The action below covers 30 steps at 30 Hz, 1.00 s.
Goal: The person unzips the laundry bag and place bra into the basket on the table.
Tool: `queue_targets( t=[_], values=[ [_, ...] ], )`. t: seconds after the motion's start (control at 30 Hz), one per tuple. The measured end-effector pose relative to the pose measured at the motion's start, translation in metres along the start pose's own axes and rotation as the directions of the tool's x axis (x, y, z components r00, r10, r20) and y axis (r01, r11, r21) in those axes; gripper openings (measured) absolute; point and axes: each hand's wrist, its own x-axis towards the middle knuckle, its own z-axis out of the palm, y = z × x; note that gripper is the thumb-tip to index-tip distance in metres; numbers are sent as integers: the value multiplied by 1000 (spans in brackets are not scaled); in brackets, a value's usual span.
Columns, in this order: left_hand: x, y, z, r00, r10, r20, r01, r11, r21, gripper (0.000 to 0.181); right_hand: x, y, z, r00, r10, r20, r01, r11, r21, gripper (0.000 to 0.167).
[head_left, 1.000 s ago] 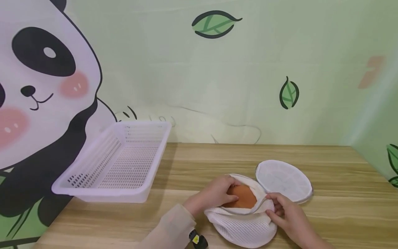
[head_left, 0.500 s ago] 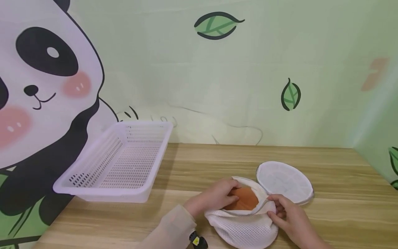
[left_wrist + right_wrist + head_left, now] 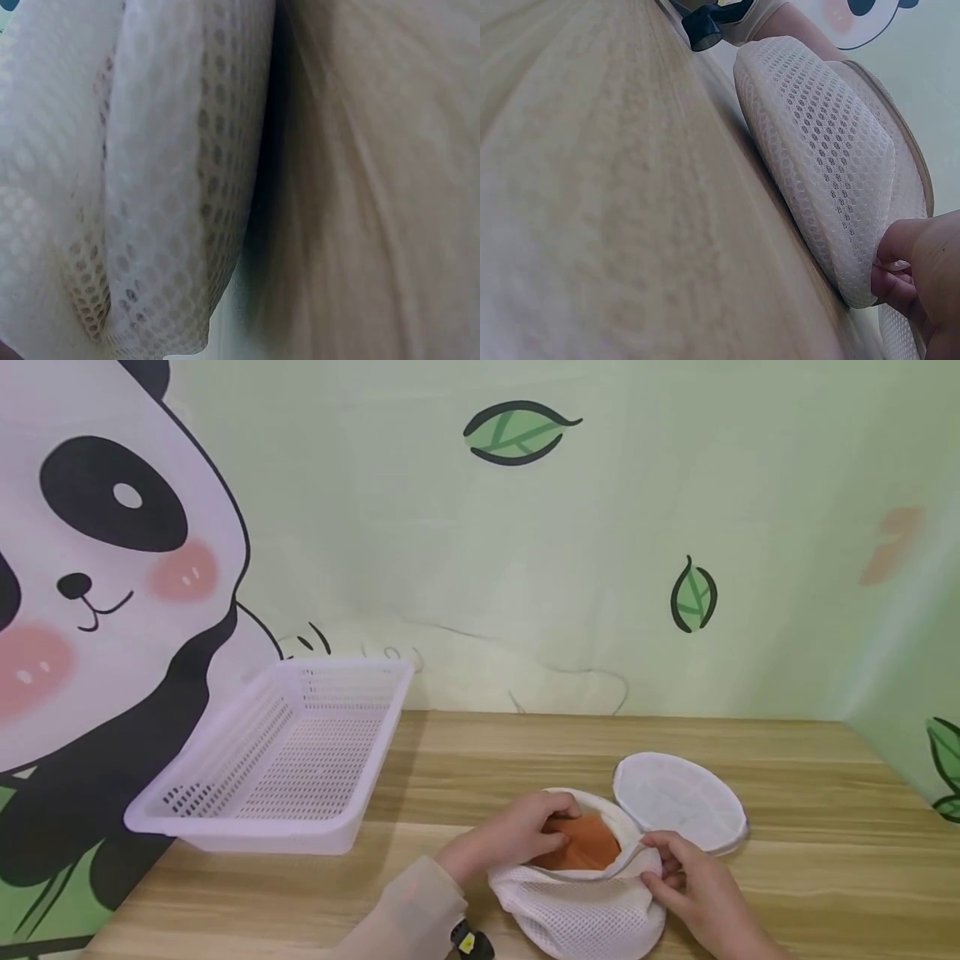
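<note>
A white mesh laundry bag (image 3: 581, 914) stands on the wooden table, its round zipped top folded back as a white oval lid (image 3: 678, 802). Inside the opening lies an orange cloth (image 3: 588, 843). My left hand (image 3: 517, 835) reaches in over the left rim and grips the cloth between thumb and fingers; some fingertips are hidden in the bag. At the right rim, my right hand (image 3: 693, 885) pinches the edge beside the zip. Honeycomb mesh of the bag (image 3: 161, 172) fills much of the left wrist view. Thumb and finger of the right hand (image 3: 930, 262) hold the bag's edge in the right wrist view.
A white plastic basket (image 3: 345, 839) with slotted walls stands on the table (image 3: 465, 752) to the left. Behind the table hangs a green backdrop (image 3: 600, 527) with a panda and leaves. A black wrist device (image 3: 471, 941) sits at the left sleeve.
The left hand has shifted slightly within the opening, and the orange cloth shows a new fold near the thumb. The right hand keeps its hold on the rim. The head view has tilted slightly.
</note>
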Motion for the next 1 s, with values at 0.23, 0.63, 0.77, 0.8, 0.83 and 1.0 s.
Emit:
queue_targets(
  t=[0.23,0.63,0.77,0.8,0.83,1.0],
  values=[
    [-1,-4,2,1000,-19,12,20,995,-94,15,-3,0,1,999,33,20,-33,999,6,34],
    [-2,-16,-1,994,-83,-71,46,911,-409,14,0,-2,-1,997,82,14,-81,997,-4,34],
    [-2,-20,-1,989,-102,-107,49,908,-415,16,0,-2,-1,996,84,13,-84,996,-4,34],
    [-2,-21,-1,988,-106,-113,49,908,-417,16,0,-3,-1,997,81,9,-81,997,-4,34],
    [-2,-21,-1,987,-112,-118,53,906,-419,17,0,-3,-1,997,78,7,-78,997,-3,34],
    [-3,-26,-1,976,-160,-150,74,884,-462,18,0,-1,-1,995,101,20,-101,995,2,34]
  ],
)
